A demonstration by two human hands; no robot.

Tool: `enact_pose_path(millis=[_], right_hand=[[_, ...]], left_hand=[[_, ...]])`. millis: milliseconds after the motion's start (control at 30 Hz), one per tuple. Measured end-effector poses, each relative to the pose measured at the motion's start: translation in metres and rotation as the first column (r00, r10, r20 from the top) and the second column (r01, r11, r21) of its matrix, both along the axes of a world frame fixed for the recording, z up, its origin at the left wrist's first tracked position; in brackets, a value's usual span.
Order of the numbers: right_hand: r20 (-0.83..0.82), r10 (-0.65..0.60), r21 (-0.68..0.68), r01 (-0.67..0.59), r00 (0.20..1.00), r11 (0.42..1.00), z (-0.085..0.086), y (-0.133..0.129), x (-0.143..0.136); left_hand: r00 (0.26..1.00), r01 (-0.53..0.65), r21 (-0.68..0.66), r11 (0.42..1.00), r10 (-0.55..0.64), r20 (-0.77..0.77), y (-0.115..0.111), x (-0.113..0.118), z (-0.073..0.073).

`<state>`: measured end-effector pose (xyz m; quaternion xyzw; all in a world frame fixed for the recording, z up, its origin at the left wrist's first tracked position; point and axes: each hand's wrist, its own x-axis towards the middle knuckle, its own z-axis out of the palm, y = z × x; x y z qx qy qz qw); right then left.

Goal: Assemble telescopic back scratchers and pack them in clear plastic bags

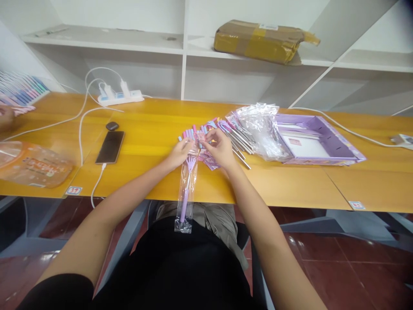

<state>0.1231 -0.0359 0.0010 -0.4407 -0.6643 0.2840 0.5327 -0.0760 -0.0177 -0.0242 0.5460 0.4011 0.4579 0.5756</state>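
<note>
A purple back scratcher (183, 204) lies inside a narrow clear plastic bag (183, 227), which hangs over the table's front edge towards my lap. My left hand (181, 151) is closed in a pinch at the bag's upper end. Close beside it, the fingers of my right hand (222, 148) pinch a small pink card (200, 136) at the bag's mouth. Just behind both hands lie several pink and blue handles (187, 133). Right of them is a pile of back scratchers with metal rods (240, 140), partly under loose clear bags (263, 129).
A purple box tray (346, 150) stands at the right. To the left are a phone (110, 147) on a cable, a small black case (112, 125), a power strip (121, 98) and an orange package (41, 165). Another person's hand (5, 118) shows at far left. A taped carton (258, 41) sits on the shelf.
</note>
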Motion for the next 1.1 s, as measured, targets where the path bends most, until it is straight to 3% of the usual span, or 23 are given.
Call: enact_pose_path(millis=[200,400,700,933,1100], right_hand=[[0.035,0.010,-0.004,-0.010,0.999,1.000,-0.005,0.005,0.005],[0.197,-0.023,0.129,-0.003,0.980,0.992,-0.009,0.007,0.010],[0.394,0.019,0.269,-0.135,0.919,0.954,-0.004,0.005,0.013],[0.398,-0.031,0.301,-0.098,0.917,0.949,-0.002,0.004,0.014],[0.401,0.015,0.329,-0.160,0.916,0.931,0.000,0.003,0.016]], left_hand=[[0.997,0.053,0.042,0.998,-0.051,-0.060,-0.002,-0.001,0.000],[0.991,0.060,0.092,0.994,-0.048,-0.128,0.000,-0.002,-0.004],[0.982,0.179,-0.012,0.984,-0.178,0.056,-0.004,-0.001,0.002],[0.993,0.117,0.000,0.993,-0.117,0.018,0.000,-0.004,0.000],[0.993,0.120,0.009,0.993,-0.120,-0.019,0.001,-0.005,-0.001]])
